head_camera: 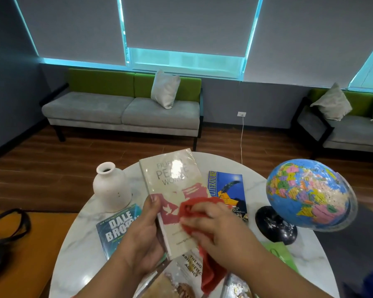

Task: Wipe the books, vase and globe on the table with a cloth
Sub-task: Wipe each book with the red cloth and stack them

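Note:
My left hand (144,231) grips the spine edge of a beige book (172,181) with a red design, holding it tilted above the round marble table (82,250). My right hand (215,231) presses a red cloth (194,206) onto the book's cover; the cloth's tail hangs below my wrist. A white ceramic vase (111,188) stands at the table's back left. The globe (308,194) on its black base (276,226) stands at the right. Other books lie flat: a teal one (114,231), a blue one (228,188), and more near the front edge (190,267).
A green object (280,254) lies on the table by the globe's base. A black bag strap (7,224) rests on an orange surface at the left. Grey and green sofas (121,110) with cushions stand along the far wall beyond the wooden floor.

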Motion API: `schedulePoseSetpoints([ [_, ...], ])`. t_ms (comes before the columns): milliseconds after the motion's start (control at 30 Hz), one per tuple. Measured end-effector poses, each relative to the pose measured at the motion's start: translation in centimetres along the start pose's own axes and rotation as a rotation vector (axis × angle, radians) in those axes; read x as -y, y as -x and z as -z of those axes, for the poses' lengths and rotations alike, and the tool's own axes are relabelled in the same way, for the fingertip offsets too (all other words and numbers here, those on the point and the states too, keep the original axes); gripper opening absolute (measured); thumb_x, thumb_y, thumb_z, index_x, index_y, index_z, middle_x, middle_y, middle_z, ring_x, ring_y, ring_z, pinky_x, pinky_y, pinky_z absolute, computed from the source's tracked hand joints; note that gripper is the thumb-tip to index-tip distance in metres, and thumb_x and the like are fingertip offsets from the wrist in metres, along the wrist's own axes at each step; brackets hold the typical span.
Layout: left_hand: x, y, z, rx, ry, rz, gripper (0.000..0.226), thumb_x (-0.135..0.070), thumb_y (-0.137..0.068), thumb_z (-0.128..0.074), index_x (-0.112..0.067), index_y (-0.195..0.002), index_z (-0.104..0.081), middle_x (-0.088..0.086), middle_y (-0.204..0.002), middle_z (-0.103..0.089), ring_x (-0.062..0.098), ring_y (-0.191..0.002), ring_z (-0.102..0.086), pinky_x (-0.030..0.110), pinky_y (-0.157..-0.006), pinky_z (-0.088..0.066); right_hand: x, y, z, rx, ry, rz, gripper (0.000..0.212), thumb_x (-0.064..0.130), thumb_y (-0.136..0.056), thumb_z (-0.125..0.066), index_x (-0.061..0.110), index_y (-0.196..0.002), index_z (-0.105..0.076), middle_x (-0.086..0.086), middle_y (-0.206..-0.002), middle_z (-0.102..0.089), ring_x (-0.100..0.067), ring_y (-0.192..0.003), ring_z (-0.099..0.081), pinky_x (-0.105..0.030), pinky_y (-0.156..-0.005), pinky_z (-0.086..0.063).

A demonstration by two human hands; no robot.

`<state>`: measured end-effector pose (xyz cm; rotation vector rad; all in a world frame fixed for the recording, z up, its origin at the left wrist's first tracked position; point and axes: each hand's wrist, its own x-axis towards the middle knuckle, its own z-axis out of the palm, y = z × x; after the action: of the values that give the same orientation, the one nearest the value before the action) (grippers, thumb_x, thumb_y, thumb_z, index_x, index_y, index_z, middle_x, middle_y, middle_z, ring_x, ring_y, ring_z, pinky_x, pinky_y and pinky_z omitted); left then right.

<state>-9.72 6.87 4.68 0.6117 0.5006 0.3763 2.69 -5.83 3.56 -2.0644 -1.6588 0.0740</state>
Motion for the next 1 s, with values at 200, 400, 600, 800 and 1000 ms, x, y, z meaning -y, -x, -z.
schedulePoseSetpoints([
  [200,0.6,-0.6,-0.9,-0.054,0.027,-0.051,0.037,-0.037,-0.101,-0.033,-0.018,-0.127,-0.052,0.017,-0.102,-0.073,0.031,-0.083,-0.072,0.05,-0.069,-0.06,2.5,0.2,-2.1,-0.053,0.069,0.071,0.035,0.039,-0.088,-0.053,0.042,-0.122,-0.059,0.018,-0.125,-0.05,-0.016,-0.095,-0.05,-0.03,-0.071,-0.053],
  [400,0.1,-0.8,-0.1,-0.07,0.048,-0.076,0.036,-0.038,-0.102,-0.031,-0.023,-0.127,-0.051,0.019,-0.113,-0.069,0.036,-0.096,-0.069,0.054,-0.072,-0.058,-1.9,0.1,-1.8,-0.142,-0.04,-0.085,0.035,0.033,-0.089,-0.059,0.049,-0.121,-0.059,0.03,-0.122,-0.046,-0.01,-0.108,-0.047,-0.036,-0.093,-0.049],
  [600,0.4,-0.7,-0.3,-0.064,0.016,-0.051,0.038,-0.039,-0.101,-0.031,-0.021,-0.128,-0.053,0.019,-0.112,-0.069,0.038,-0.102,-0.066,0.054,-0.075,-0.058,0.9,0.0,-1.7,-0.123,-0.062,-0.055,0.035,0.037,-0.091,-0.056,0.044,-0.126,-0.057,0.027,-0.128,-0.043,-0.004,-0.113,-0.043,-0.018,-0.098,-0.038],
  [800,1.4,-0.3,-0.2,-0.009,-0.077,-0.033,0.03,-0.024,-0.1,-0.041,-0.025,-0.126,-0.054,0.018,-0.115,-0.068,0.037,-0.103,-0.064,0.054,-0.082,-0.056,-1.8,-3.8,0.5,-0.221,-0.083,-0.193,0.03,0.031,-0.09,-0.06,0.041,-0.118,-0.065,0.02,-0.125,-0.049,-0.01,-0.115,-0.047,-0.033,-0.101,-0.044],
  [1000,1.2,-0.5,0.1,0.044,-0.121,-0.006,0.035,-0.011,-0.092,-0.049,-0.024,-0.123,-0.057,0.02,-0.116,-0.066,0.038,-0.098,-0.062,0.054,-0.084,-0.052,0.7,-4.4,1.6,-0.048,0.008,-0.069,0.033,0.034,-0.094,-0.055,0.038,-0.126,-0.059,0.018,-0.135,-0.044,-0.01,-0.118,-0.04,-0.029,-0.102,-0.038],
])
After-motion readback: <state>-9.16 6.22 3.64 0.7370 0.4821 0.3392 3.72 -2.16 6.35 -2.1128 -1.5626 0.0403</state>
